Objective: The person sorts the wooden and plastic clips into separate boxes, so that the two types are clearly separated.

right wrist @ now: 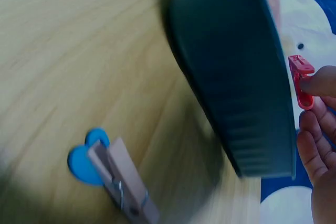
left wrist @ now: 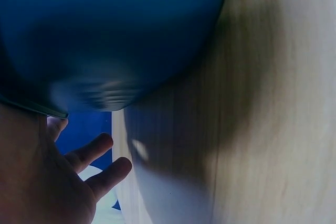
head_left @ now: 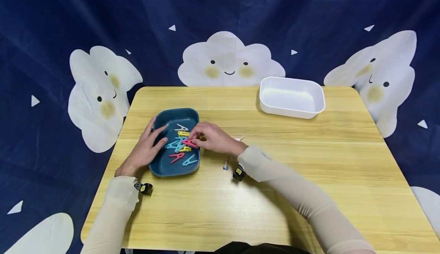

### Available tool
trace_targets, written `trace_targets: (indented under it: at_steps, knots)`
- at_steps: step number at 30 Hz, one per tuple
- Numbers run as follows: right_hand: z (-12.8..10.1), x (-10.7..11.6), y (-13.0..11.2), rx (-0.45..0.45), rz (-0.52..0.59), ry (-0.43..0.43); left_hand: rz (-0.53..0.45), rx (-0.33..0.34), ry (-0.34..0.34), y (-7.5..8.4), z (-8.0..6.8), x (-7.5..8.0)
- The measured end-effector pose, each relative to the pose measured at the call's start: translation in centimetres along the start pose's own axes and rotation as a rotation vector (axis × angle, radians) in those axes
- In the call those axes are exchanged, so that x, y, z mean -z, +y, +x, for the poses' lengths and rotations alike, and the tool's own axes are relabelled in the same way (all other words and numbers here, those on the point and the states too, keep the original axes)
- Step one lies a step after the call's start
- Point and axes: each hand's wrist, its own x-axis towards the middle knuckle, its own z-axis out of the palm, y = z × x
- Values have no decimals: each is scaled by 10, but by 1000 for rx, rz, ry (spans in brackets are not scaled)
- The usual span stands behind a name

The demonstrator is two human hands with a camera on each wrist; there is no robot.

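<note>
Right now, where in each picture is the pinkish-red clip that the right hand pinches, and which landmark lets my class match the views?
Head: the pinkish-red clip is left of centre, in the right hand, at the right side of the blue-green tray.
Left wrist: not in it.
Right wrist: near the right edge, slightly above mid-height.
Shared landmark: the blue-green tray, left of centre, upper left and upper right, in that order.

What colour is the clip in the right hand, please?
The clip is pinkish red, clearest in the right wrist view.
</note>
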Motion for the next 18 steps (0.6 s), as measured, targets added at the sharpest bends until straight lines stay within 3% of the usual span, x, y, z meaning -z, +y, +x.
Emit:
trace_targets:
  at_steps: [8, 18]
  knots:
    - [10, -19, -10, 129, -91, -47, 0, -17, 12, 0, 0, -1]
    - [18, -39, -22, 204, -166, -114, -4, -36, 24, -2, 0, -1]
